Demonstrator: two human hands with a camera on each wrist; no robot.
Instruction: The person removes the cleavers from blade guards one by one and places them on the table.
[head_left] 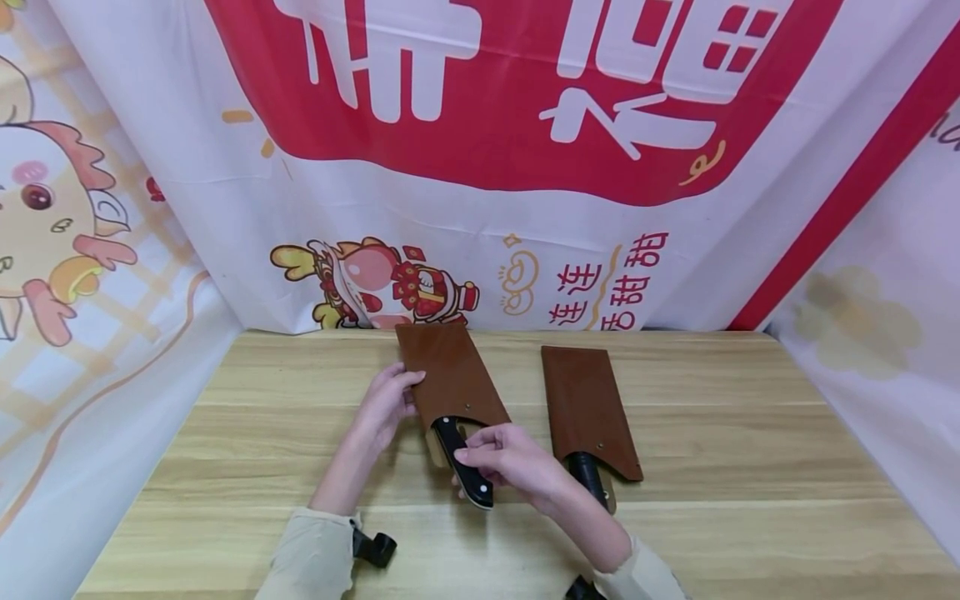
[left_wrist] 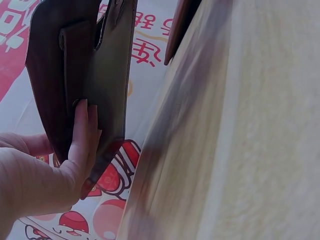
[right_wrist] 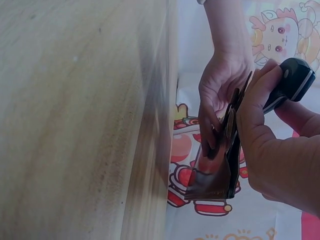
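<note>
A wide brown sheath [head_left: 453,367] is raised off the wooden table in the head view, with a black riveted knife handle [head_left: 476,490] projecting from its near end. The blade is hidden inside. My left hand [head_left: 388,400] grips the sheath's left edge, thumb on the upper face; in the left wrist view its fingers [left_wrist: 82,132] lie against the underside, by a strap [left_wrist: 75,65]. My right hand [head_left: 513,460] holds the knife by its handle, whose butt [right_wrist: 295,77] sticks out past the fingers in the right wrist view.
A second brown sheath [head_left: 585,392] lies on the table [head_left: 750,467] to the right, a black ribbed handle [head_left: 587,477] protruding from its near end. A printed white and red cloth [head_left: 480,217] hangs behind the table, and similar cloth [head_left: 855,275] hangs at the sides.
</note>
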